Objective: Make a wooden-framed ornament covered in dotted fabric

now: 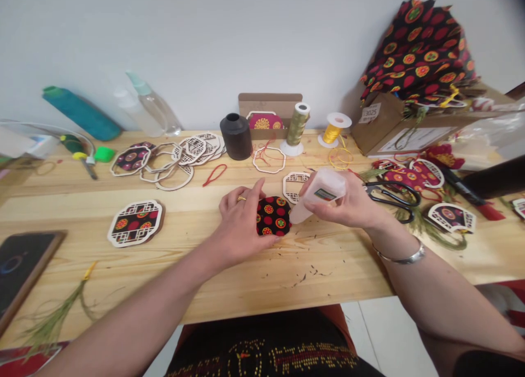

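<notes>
Nearest the camera, a black garment (pixel 258 358) w/ gold-coloured patterning, below the table edge; at the fingers: left hand (pixel 241 224) covers the left side of a black patterned piece (pixel 274 215), fingers at its upper left, thumb along its lower edge, so it's gripped by the edges & held to the table (pixel 246 286); right hand (pixel 348 204) closed round a squeeze bottle (pixel 324 188), tilted w/ nozzle (pixel 301 213) down-left at the piece's right edge, touching or just off, can't tell; risks, my judgement: too hard a squeeze cd flood that edge, mark the fabric or wet the left thumb; a slack left grip cd let the piece skid if the nozzle nudges it; dark scraps (pixel 305 277) nearby cd stick to anything wet; rel. to fingers: piece lies b/w left thumb & left fingers, right edge uncovered, facing the nozzle; right fingers are on the bottle, not the piece; further out: lattice frame (pixel 292 186) behind the bottle, partly hidden; black scissor handles (pixel 397 204) near the right wrist; framed piece (pixel 137 222) well left, phone (pixel 30 262) beyond; at the back, black spool (pixel 236 137), yellow spool (pixel 333 132), cardboard box (pixel 379 122).
</notes>
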`<state>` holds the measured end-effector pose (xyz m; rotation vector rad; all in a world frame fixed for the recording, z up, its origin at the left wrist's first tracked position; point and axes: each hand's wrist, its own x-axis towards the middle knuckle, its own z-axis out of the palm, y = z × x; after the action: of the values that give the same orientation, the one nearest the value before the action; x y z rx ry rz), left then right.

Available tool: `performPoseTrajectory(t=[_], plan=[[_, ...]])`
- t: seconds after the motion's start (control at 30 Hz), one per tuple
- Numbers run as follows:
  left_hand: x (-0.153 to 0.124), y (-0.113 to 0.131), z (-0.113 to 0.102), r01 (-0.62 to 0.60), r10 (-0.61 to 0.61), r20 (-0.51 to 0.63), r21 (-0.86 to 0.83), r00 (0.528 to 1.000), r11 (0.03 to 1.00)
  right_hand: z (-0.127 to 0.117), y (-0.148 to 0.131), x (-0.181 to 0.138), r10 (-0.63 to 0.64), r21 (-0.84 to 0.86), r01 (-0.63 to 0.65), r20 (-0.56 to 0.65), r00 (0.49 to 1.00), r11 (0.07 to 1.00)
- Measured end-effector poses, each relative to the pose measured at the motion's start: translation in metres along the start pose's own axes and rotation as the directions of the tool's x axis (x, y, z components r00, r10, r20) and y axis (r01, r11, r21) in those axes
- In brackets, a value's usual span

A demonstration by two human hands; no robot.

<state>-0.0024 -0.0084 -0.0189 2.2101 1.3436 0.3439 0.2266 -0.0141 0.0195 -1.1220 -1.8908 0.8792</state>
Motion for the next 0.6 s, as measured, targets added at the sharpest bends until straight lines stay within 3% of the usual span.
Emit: performPoseTrajectory(t=[0.2, 0.6], plan=[[0.0003, 0.0001, -0.0003, 0.007, -0.007, 0.015, 0.017, 1.000, 1.000, -0.0010, 0.0013, 0.0003, -0.045, -0.058, 0.044, -0.003, 0.999, 0.997], [0.0015, -0.0007, -0.0002, 0.014, -0.014, 0.022, 0.022, 1.000, 1.000, -0.0038, 0.0062, 0.0015, -0.107, 0.004, 0.107, 0.000, 0.994, 0.994]])
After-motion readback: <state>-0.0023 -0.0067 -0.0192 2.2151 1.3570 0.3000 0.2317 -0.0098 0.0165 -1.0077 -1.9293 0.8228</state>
